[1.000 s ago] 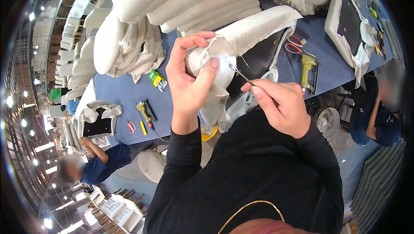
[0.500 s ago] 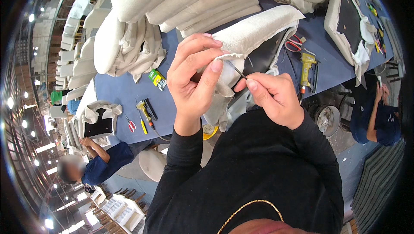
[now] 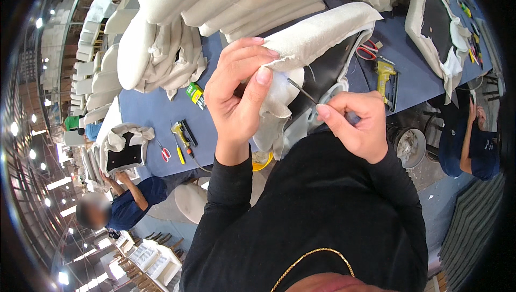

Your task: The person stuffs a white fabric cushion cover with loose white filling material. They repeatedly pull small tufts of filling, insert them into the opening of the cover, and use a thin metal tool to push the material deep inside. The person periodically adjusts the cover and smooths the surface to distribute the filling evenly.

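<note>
My left hand (image 3: 239, 95) pinches the edge of beige fabric at the near corner of a padded seat panel (image 3: 322, 28), thumb in front and fingers behind. The panel has a dark underside (image 3: 329, 55) and loose cloth hanging below the corner. White padding (image 3: 278, 84) shows beside my left thumb. In my right hand (image 3: 357, 125) is a thin dark metal rod tool (image 3: 302, 91), held between thumb and curled fingers. Its tip points up and left toward the padding, seemingly just short of the fabric edge. Its rear end is hidden in my hand.
A yellow staple gun (image 3: 385, 82) and red-handled scissors (image 3: 367, 50) lie right on the blue table (image 3: 145, 109). Stacked beige cushions (image 3: 252, 1) stand behind. Another staple gun (image 3: 184, 133) and a green-yellow box (image 3: 195, 95) lie left. Co-workers stand at both sides.
My right hand has drawn back to the right with the rod tool, baring more of its shaft. My left hand keeps its pinch on the fabric, shifted slightly.
</note>
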Demonstrator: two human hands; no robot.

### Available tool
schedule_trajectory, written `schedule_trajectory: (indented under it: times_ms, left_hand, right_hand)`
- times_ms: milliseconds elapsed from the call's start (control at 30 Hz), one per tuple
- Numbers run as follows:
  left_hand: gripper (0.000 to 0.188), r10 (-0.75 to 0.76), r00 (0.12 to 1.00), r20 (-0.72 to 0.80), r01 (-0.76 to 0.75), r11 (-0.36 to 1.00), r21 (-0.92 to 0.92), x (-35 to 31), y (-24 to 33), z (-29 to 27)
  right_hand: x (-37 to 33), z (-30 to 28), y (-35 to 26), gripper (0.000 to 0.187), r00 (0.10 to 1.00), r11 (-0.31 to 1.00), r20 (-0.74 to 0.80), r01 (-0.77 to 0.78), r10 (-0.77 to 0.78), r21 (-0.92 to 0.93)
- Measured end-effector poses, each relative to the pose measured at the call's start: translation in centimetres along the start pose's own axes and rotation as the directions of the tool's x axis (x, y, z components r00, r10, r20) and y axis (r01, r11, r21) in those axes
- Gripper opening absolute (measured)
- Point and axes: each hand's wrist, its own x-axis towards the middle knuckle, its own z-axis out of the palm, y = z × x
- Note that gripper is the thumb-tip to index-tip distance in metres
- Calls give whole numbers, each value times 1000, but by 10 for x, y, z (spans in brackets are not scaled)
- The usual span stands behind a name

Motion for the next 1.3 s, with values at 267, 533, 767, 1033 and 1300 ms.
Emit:
schedule_trajectory:
  times_ms: [267, 533, 767, 1033, 1300]
  left_hand:
    - [10, 0, 1000, -10, 0, 1000, -2, 1, 3, 0]
    - [11, 22, 1000, 2, -22, 1000, -16, -3, 2, 0]
    - [13, 114, 987, 116, -108, 993, -51, -4, 2, -12]
    - [46, 183, 945, 270, -176, 983, -49, -18, 8, -19]
    - [100, -273, 857, 438, 390, 898, -203, -30, 28, 3]
  right_hand:
    - [-2, 14, -9, 23, 992, 991, -88, 84, -93, -109]
    - [4, 14, -8, 20, 988, 989, -114, 89, -103, -122]
    - [9, 11, -14, 19, 987, 975, -73, 130, -145, -181]
    - [-2, -11, -31, 17, 980, 933, 95, 194, -173, -302]
    - [-16, -49, -61, 14, 944, 863, 278, 283, -175, -419]
